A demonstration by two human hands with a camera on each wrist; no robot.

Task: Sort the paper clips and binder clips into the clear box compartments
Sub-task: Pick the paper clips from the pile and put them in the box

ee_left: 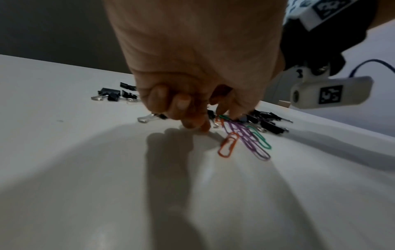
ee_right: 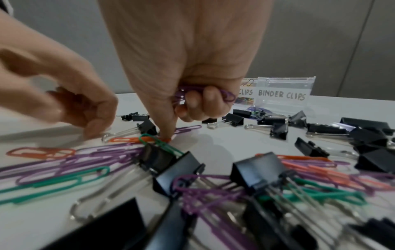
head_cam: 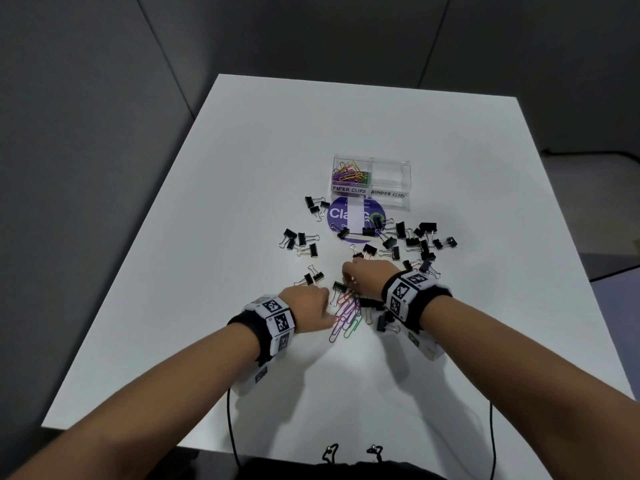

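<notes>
White table (head_cam: 433,140), seen whole only from the head camera. Clear box (head_cam: 372,181) stands past the middle of it, two compartments side by side with handwritten labels: "PAPER CLIPS" on the left, already holding a heap of coloured clips (head_cam: 349,174); "BINDER CLIPS" on the right, nothing visible in it. A round purple sticker (head_cam: 353,220) lies just in front of the box.

Black binder clips (head_cam: 420,237) with silver wire handles are scattered across the table between box and hands, thickest to the right; smaller clusters sit to the left (head_cam: 299,240).

Loose paper clips (head_cam: 348,315), purple, orange and green, lie in a small fan between the two hands, some tangled among binder clips.

Right wrist camera gives what the head view hides: right hand (ee_right: 181,67) has its lower fingers curled round a bundle of purple paper clips (ee_right: 226,95) in the palm, while one extended fingertip (ee_right: 167,137) presses down on an orange paper clip (ee_right: 128,140) on the table. It also shows more paper clips under and threaded through the nearest binder clips (ee_right: 177,169).

Left wrist camera: left hand (ee_left: 192,59) has fingers curled downward, tips at the table beside the fan of clips. Whether it pinches anything cannot be told; the right-wrist view of it is motion-blurred.
</notes>
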